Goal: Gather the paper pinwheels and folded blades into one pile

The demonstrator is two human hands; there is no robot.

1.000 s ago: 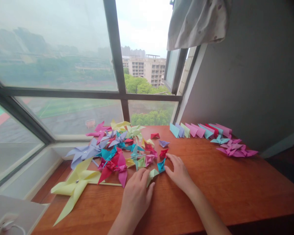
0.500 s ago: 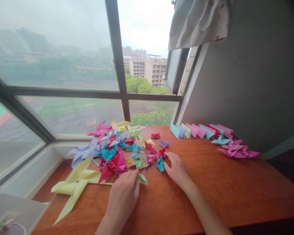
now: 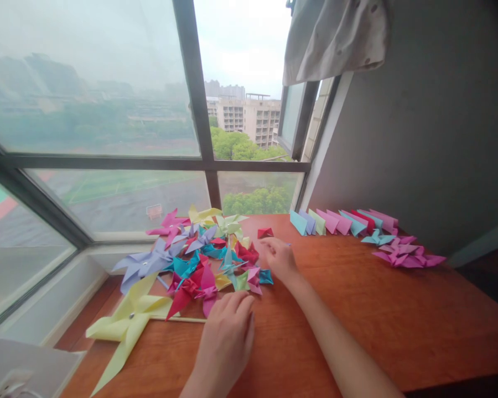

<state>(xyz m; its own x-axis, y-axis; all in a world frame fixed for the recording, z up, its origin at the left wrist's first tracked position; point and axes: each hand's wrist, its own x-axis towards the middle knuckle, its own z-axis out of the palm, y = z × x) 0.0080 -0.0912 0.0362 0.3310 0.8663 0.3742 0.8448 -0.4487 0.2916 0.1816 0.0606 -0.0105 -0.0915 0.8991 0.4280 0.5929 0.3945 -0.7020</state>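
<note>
My left hand [image 3: 231, 326] rests low over the table, its fingers bent and close together. Whatever is under them is hidden. Beside it lie a magenta folded paper piece [image 3: 208, 292] and the stick of a yellow paper pinwheel [image 3: 131, 315]. Farther back, my right hand [image 3: 279, 257] has its fingers curled at the right edge of the paper pile, near a red paper boat [image 3: 247, 252]. They hide what they may hold. A sliver of a purple paper boat [image 3: 289, 244] shows behind this hand. A blue folded paper piece [image 3: 266, 277] sits just below it.
Lilac pinwheels [image 3: 144, 264] and several coloured folded papers crowd the left of the wooden table [image 3: 357, 315]. Upright folded papers [image 3: 336, 222] stand in a row at the back right, with magenta paper boats [image 3: 410, 254] before them. A window [image 3: 207, 165] borders the far side.
My right hand has moved up and left, over the purple boat. The red and blue pieces have shifted left into the pile. My left hand has moved slightly right and down; the green boat is out of sight.
</note>
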